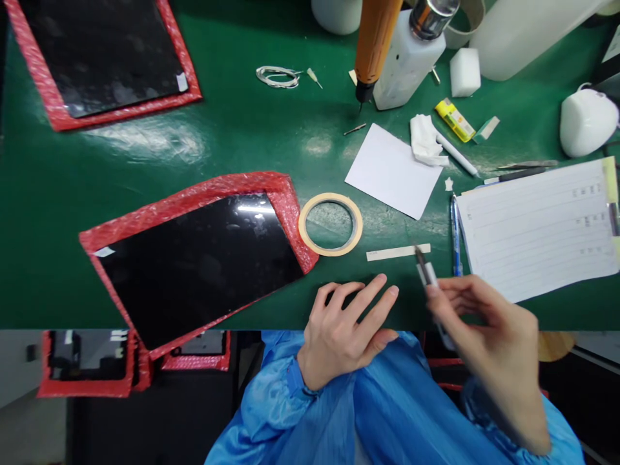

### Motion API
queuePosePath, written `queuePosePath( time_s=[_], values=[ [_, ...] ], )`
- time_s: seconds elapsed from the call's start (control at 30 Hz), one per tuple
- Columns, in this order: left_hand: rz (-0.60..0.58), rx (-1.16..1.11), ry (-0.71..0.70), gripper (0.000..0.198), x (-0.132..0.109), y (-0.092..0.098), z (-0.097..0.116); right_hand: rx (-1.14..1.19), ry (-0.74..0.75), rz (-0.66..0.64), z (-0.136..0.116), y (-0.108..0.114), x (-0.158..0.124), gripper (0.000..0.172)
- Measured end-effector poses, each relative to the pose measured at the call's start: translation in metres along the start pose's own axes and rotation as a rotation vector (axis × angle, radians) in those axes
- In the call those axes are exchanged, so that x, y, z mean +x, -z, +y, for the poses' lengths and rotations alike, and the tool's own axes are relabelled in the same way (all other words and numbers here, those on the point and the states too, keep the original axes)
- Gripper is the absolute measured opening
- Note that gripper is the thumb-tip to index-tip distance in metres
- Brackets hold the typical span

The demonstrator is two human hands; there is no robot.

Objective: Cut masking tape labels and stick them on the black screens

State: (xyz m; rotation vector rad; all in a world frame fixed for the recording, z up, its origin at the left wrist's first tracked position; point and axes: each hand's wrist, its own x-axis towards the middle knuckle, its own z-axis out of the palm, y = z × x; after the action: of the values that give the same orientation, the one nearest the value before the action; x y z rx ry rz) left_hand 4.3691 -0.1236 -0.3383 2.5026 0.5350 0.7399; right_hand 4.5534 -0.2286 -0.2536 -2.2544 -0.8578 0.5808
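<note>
While my right hand (498, 326) pinches a craft knife (425, 268), its fingers hide much of the handle. The blade is blurred over the right end of a cream tape strip (392, 252), right of centre in the frame, so I cannot tell whether it touches. Marks on the strip's left end are too small to read, as is the writing on the lined sheet (537, 232) at far right. My left hand (343, 323) grasps nothing; it lies palm down with fingers spread, just below the strip, at the front edge of the desk (271, 139). The frame's top edge cuts off the upper-left screen panel (106, 55) and the orange electric screwdriver (376, 42).

I count two black panels on the desk in red bubble wrap, the nearer panel (198, 274) left of centre, plus one masking tape roll (358, 223), one tape strip and one blue pen (456, 236). At least two more red-edged pieces (90, 381) show at lower left, partly covered by the desk.

The roll overlaps the nearer wrap's right corner. Above the strip, a crumpled tissue (426, 139) covers one corner of a white paper (390, 174). The screwdriver blocks part of a metal-capped bottle (407, 71).
</note>
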Motion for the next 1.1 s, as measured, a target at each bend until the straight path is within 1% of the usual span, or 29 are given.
queuePosePath(
  time_s=[0.03, 0.13, 0.17, 0.2, 0.3, 0.4, 0.47, 0.6, 0.7, 0.8, 0.93, 1.03, 1.1],
  values=[
    [0.023, -0.003, 0.003, 0.049, 0.001, -0.001, 0.000, -0.058, -0.009, 0.083, 0.006, 0.006, 0.005, 0.021],
    [0.082, 0.002, 0.005, 0.045, 0.002, -0.004, 0.001, -0.259, -0.019, 0.327, 0.029, 0.025, 0.026, 0.028],
    [0.092, 0.008, 0.004, 0.042, 0.003, -0.004, 0.001, -0.319, -0.020, 0.375, 0.038, 0.031, 0.035, 0.029],
    [0.100, 0.015, 0.003, 0.039, 0.003, -0.005, 0.002, -0.375, -0.023, 0.402, 0.045, 0.036, 0.042, 0.029],
    [0.130, 0.024, 0.010, 0.033, 0.005, -0.007, 0.002, -0.490, -0.026, 0.400, 0.063, 0.047, 0.061, 0.029],
    [0.150, 0.024, 0.017, 0.030, 0.005, -0.007, 0.003, -0.526, 0.060, 0.441, 0.070, 0.046, 0.070, 0.030],
    [0.133, 0.037, 0.016, 0.027, 0.004, -0.008, 0.003, -0.523, 0.142, 0.437, 0.071, 0.039, 0.072, 0.031],
    [0.111, 0.054, 0.012, 0.025, 0.003, -0.008, 0.003, -0.505, 0.324, 0.351, 0.069, 0.021, 0.073, 0.028],
    [0.140, 0.051, 0.020, 0.025, 0.005, -0.008, 0.003, -0.534, 0.375, 0.258, 0.067, 0.015, 0.078, 0.027],
    [0.164, 0.041, 0.030, 0.026, 0.007, -0.008, 0.004, -0.558, 0.406, 0.189, 0.061, 0.019, 0.092, 0.024],
    [0.163, 0.052, 0.028, 0.023, 0.007, -0.009, 0.004, -0.565, 0.432, 0.173, 0.050, 0.030, 0.127, 0.023],
    [0.170, 0.058, 0.034, 0.023, 0.007, -0.008, 0.005, -0.605, 0.394, 0.137, 0.044, 0.040, 0.159, 0.029],
    [0.178, 0.056, 0.038, 0.023, 0.007, -0.008, 0.005, -0.662, 0.338, 0.154, 0.042, 0.049, 0.177, 0.031]
  ],
)
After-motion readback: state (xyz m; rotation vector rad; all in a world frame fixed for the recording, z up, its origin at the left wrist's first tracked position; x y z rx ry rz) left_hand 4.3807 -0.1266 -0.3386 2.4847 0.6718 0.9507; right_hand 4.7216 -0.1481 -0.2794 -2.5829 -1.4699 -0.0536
